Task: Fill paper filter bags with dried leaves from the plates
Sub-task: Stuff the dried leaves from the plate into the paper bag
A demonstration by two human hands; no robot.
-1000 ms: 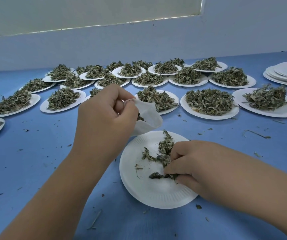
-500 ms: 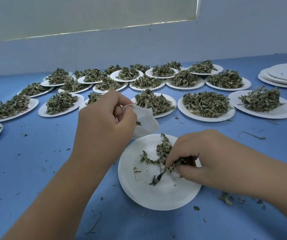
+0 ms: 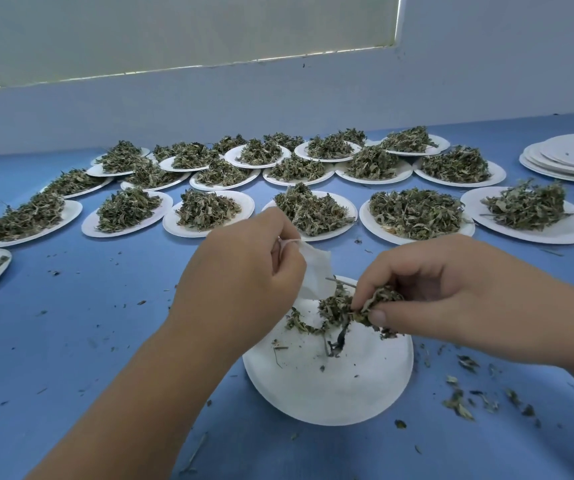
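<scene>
Table (image 3: 71,341): blue; leaf crumbs lie around both hands.
Filled plates (image 3: 375,226): rows heaped with dried leaves, beyond both hands.
Near plate (image 3: 330,393): below the right-hand pinch; few leaves on it.
Left hand (image 3: 240,278): pinches the bag's top edge.
Right hand (image 3: 452,289): fingertips closed on a clump of leaves.
Bag (image 3: 316,271): white paper, hangs from the left-hand pinch.
Clump of leaves (image 3: 379,299): in the right-hand pinch, just right of the bag; contact not discernible.

head: only view | worn, faces forward and down | close over left hand (image 3: 240,271), right hand (image 3: 452,285) | table (image 3: 71,341) beyond
</scene>
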